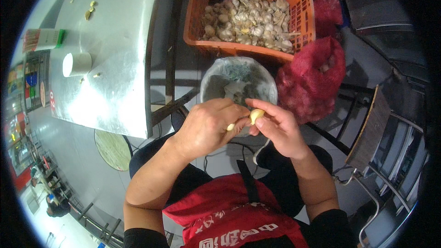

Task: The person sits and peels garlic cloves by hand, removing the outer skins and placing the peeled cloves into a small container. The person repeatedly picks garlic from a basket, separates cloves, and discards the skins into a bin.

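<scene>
A peeled, pale yellow garlic clove point(257, 115) is pinched between the thumb and fingers of my right hand point(279, 127). My left hand point(213, 122) meets it from the left, its fingertips at the clove's edge, with a smaller pale clove point(231, 127) held in the curl of its fingers. Both hands are above the near edge of a round bucket point(272, 88) with a clear plastic liner; dark and greenish matter shows inside. Beyond the bucket, an orange plastic crate point(241, 45) holds many unpeeled garlic bulbs point(256, 17).
Red mesh sacks point(310, 79) stand at the right of the bucket. On the metal table point(113, 58) at left are a white cup point(77, 64), a box of thin sticks point(44, 39) and garlic scraps point(88, 13). A round stool point(113, 148) is below it; a wooden-edged chair point(367, 131) stands right.
</scene>
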The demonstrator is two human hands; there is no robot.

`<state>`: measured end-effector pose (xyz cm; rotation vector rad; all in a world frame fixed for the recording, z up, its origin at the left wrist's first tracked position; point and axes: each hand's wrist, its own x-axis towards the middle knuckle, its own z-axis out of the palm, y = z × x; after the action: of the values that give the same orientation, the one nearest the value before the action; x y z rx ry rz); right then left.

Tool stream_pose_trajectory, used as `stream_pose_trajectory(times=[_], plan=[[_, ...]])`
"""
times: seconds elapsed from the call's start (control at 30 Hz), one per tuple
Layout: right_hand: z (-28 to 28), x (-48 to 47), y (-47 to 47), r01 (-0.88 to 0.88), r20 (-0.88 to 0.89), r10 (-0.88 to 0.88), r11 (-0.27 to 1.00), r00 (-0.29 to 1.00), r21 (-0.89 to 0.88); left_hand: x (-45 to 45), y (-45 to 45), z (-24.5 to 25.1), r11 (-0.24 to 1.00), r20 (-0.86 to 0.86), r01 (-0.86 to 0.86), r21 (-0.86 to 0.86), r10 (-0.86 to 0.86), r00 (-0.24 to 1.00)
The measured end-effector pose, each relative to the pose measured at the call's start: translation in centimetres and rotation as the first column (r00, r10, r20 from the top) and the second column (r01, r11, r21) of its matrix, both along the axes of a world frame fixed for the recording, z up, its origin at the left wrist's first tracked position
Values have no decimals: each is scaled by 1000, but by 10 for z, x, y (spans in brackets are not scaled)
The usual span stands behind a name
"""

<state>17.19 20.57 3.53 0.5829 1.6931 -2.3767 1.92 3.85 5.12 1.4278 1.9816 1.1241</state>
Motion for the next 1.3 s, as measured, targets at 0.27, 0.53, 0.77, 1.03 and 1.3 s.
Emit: stream_pose_trajectory(times=[0.27, 0.53, 0.77, 1.03, 1.3], plan=[[2, 2, 1, -119, -5, 120, 990, 993, 81, -1, 1, -3, 996, 49, 75, 42, -77, 996], [9, -3, 1, -91, 7, 91, 994, 996, 56, 6, 0, -7, 999, 172, -29, 45, 21, 985], [11, -6, 9, -28, -35, 26, 997, 999, -67, 4, -2, 3, 991, 423, -92, -97, 124, 898], [10, -4, 7, -34, -10, 33, 994, 999, -106, 7, 0, -8, 985, 225, -172, 26, 162, 961], [4, -5, 7, 37, -105, -45, 996, 993, -80, 4, -3, -18, 954, 76, -185, -235, 208, 975]])
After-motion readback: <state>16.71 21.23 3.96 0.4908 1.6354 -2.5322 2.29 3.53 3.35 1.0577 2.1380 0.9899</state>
